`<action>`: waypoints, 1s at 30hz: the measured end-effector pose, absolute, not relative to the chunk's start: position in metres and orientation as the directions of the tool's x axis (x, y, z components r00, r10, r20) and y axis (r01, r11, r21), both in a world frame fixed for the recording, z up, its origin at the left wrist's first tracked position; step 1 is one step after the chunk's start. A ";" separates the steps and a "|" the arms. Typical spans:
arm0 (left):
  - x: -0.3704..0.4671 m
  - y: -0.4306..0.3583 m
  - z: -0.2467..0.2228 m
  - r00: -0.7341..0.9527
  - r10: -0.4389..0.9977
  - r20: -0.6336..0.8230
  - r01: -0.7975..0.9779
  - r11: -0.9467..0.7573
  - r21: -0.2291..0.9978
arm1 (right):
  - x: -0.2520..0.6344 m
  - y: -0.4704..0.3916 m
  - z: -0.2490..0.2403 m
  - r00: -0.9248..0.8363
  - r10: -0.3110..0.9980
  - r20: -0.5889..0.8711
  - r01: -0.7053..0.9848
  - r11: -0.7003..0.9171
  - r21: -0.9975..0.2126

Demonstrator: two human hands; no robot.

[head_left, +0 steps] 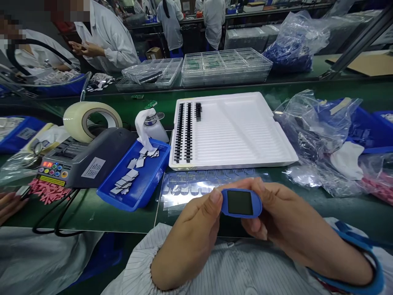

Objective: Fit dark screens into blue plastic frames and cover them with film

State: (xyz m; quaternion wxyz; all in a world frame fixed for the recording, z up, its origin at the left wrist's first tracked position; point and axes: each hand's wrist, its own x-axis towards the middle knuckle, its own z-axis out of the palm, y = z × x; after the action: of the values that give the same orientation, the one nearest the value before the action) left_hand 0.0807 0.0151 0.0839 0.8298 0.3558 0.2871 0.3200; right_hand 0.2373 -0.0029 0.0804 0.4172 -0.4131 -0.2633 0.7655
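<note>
A small blue oval device (241, 203) with a dark rectangular screen faces up between my two hands, close to my body. My left hand (196, 225) pinches its left end, thumb on the front edge. The right end is gripped by my right hand (282, 217), its thumb at the upper edge and other fingers beneath. Just beyond the hands lies a clear plastic sheet (196, 184) with rounded outlines. Behind it sits a white ribbed tray (233, 131) with rows of small black parts (183, 131) on its left side.
Left of the tray stand a blue bin (138, 194) with white pieces, a tape dispenser (104, 159), a tape roll (73, 123) and pink parts (49, 191). Plastic bags (316, 127) lie right. A co-worker's hand (9, 205) is at far left; clear trays (225, 65) stand behind.
</note>
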 end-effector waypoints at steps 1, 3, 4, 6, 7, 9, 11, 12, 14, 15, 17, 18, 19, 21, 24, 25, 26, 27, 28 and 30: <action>0.082 0.014 0.085 0.616 0.750 -0.240 -0.359 0.539 0.762 | 0.237 -0.003 0.080 -0.244 0.892 -0.380 -0.352 -0.446 -0.823; 0.083 0.011 0.086 0.577 0.779 -0.244 -0.422 0.541 0.727 | 0.235 -0.004 0.078 -0.150 0.946 -0.286 -0.191 -0.312 -0.931; 0.084 0.010 0.086 0.556 0.790 -0.258 -0.451 0.547 0.705 | 0.235 -0.004 0.077 -0.126 0.963 -0.239 -0.117 -0.253 -0.960; 0.084 0.007 0.085 0.522 0.796 -0.306 -0.492 0.574 0.654 | 0.234 -0.002 0.077 -0.087 0.985 -0.148 0.009 -0.148 -0.989; 0.083 0.007 0.085 0.512 0.793 -0.329 -0.508 0.589 0.629 | 0.233 -0.001 0.077 -0.059 0.993 -0.106 0.062 -0.102 -0.993; 0.083 0.006 0.086 0.504 0.785 -0.360 -0.539 0.611 0.580 | 0.232 0.002 0.078 0.000 1.000 -0.030 0.150 -0.029 -0.988; 0.082 0.006 0.087 0.506 0.787 -0.352 -0.577 0.612 0.541 | 0.231 0.005 0.079 0.025 0.999 0.029 0.215 0.023 -0.976; 0.082 0.006 0.088 0.509 0.790 -0.343 -0.594 0.610 0.525 | 0.231 0.006 0.080 0.019 0.999 0.047 0.233 0.041 -0.972; 0.081 0.006 0.090 0.526 0.784 -0.329 -0.607 0.617 0.500 | 0.231 0.007 0.081 -0.011 0.999 0.054 0.232 0.055 -0.971; 0.080 0.007 0.090 0.541 0.776 -0.325 -0.605 0.628 0.489 | 0.232 0.007 0.081 -0.026 0.999 0.044 0.221 0.048 -0.974; 0.079 0.008 0.091 0.574 0.756 -0.313 -0.597 0.649 0.472 | 0.232 0.008 0.082 -0.039 0.999 0.024 0.204 0.031 -0.978; 0.079 0.008 0.092 0.585 0.752 -0.304 -0.599 0.653 0.463 | 0.233 0.008 0.082 -0.036 0.999 0.018 0.203 0.025 -0.979; 0.078 0.008 0.092 0.590 0.751 -0.297 -0.605 0.654 0.453 | 0.233 0.009 0.082 -0.032 0.999 0.017 0.208 0.024 -0.978; 0.077 0.009 0.091 0.584 0.759 -0.287 -0.625 0.646 0.438 | 0.234 0.011 0.081 -0.024 1.000 0.016 0.224 0.020 -0.974; 0.077 0.008 0.090 0.569 0.771 -0.284 -0.644 0.633 0.429 | 0.233 0.014 0.080 -0.027 1.000 -0.003 0.203 0.003 -0.979; 0.077 0.008 0.089 0.566 0.774 -0.283 -0.646 0.630 0.430 | 0.233 0.014 0.080 -0.038 0.999 -0.017 0.187 -0.010 -0.982; 0.078 0.008 0.089 0.560 0.778 -0.285 -0.649 0.626 0.433 | 0.232 0.014 0.079 -0.052 0.998 -0.032 0.171 -0.022 -0.985; 0.079 0.008 0.088 0.550 0.782 -0.293 -0.650 0.621 0.438 | 0.231 0.015 0.079 -0.066 0.997 -0.044 0.161 -0.033 -0.986; 0.079 0.008 0.087 0.536 0.789 -0.302 -0.653 0.613 0.444 | 0.231 0.016 0.078 -0.078 0.996 -0.053 0.164 -0.040 -0.986; 0.080 0.008 0.086 0.498 0.805 -0.324 -0.658 0.594 0.464 | 0.230 0.019 0.075 -0.095 0.994 -0.047 0.201 -0.027 -0.979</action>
State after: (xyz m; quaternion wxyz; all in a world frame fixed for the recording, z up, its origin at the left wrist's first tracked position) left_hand 0.0796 0.0081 0.0858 0.8539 0.1411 0.2602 0.4281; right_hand 0.2304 0.0186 0.0747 0.4123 -0.5314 -0.5624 0.4810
